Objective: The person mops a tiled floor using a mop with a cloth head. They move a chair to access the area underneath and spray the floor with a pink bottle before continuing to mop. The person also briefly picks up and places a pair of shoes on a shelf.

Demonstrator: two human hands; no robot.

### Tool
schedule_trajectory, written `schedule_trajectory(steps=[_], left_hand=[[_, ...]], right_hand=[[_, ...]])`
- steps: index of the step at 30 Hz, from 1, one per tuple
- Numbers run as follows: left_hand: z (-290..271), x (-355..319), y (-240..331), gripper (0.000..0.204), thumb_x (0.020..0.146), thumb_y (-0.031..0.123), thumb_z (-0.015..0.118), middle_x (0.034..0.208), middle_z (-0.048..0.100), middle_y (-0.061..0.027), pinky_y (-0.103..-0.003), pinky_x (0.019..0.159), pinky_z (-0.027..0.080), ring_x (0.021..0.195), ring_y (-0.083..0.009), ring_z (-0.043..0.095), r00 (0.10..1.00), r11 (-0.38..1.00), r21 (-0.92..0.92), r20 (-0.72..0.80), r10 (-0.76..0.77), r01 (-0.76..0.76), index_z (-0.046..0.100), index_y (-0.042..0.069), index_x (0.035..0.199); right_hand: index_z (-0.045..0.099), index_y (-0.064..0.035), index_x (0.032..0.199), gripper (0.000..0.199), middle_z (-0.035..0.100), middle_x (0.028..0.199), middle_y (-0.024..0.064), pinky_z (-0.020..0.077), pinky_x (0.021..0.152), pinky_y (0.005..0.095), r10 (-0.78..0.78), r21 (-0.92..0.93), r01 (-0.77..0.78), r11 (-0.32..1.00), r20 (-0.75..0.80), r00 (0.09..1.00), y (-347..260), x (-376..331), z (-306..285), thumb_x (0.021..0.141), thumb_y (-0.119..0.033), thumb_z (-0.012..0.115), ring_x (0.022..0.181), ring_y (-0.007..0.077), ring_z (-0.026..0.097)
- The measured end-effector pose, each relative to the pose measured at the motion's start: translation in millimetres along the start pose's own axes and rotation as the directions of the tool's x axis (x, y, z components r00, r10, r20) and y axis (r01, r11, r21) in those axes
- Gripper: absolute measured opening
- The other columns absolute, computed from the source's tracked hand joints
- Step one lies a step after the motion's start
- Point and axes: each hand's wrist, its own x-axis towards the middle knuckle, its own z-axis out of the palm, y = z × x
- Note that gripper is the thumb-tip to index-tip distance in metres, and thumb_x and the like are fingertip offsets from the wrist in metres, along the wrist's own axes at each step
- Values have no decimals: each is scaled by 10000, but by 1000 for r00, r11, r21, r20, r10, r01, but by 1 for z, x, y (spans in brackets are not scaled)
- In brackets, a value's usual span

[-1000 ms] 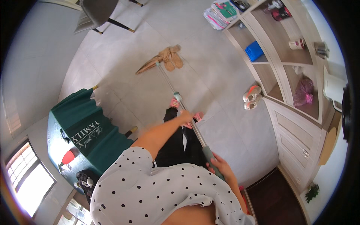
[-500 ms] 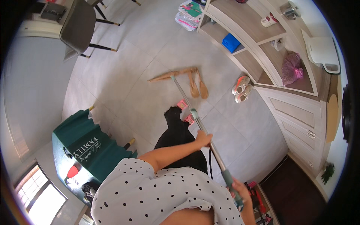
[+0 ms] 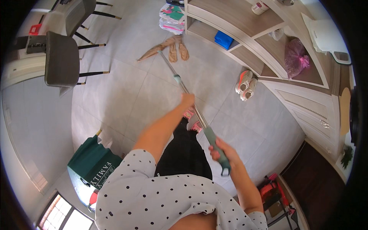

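I hold a long-handled broom (image 3: 176, 78) with both hands. My left hand (image 3: 187, 101) grips the metal pole about halfway down. My right hand (image 3: 223, 152) is closed around the green grip at the pole's top end. The broom's tan bristle head (image 3: 156, 50) lies on the pale tiled floor far in front of me, next to a pair of tan sandals (image 3: 178, 51). Below the pole I see my dark skirt and pink slippers (image 3: 193, 120).
A wooden shelf unit (image 3: 245, 36) runs along the right, with a blue box (image 3: 223, 39), a pink bag (image 3: 295, 57) and a pair of sneakers (image 3: 245, 83) at its foot. Grey chairs (image 3: 61, 57) stand at the left. A green bag (image 3: 94, 163) sits lower left; a red tool (image 3: 273, 191) lower right.
The view has swung, so the shelf and chairs sit closer to the middle. The broom head has swept across the floor toward the sandals, and both hands stayed on the pole.
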Motion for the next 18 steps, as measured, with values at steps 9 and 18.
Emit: schedule_trajectory(steps=[9, 18], left_hand=[[62, -29, -34, 317, 762, 167, 515, 700, 491, -139, -339, 426, 480, 533, -210, 530, 979, 974, 109, 75, 189, -197, 350, -69, 894], [57, -24, -5, 220, 721, 89, 459, 596, 471, -141, -342, 333, 408, 403, -223, 480, 993, 996, -73, 105, 54, -47, 342, -84, 791]], right_hand=[[288, -138, 1310, 516, 504, 730, 95, 357, 438, 232, -219, -403, 127, 906, -191, 957, -12, -55, -24, 843, -171, 507, 478, 114, 421], [299, -115, 1302, 483, 483, 778, 111, 353, 443, 195, -208, 34, 210, 977, -55, 977, 7, -10, -60, 852, -115, 475, 520, 110, 408]])
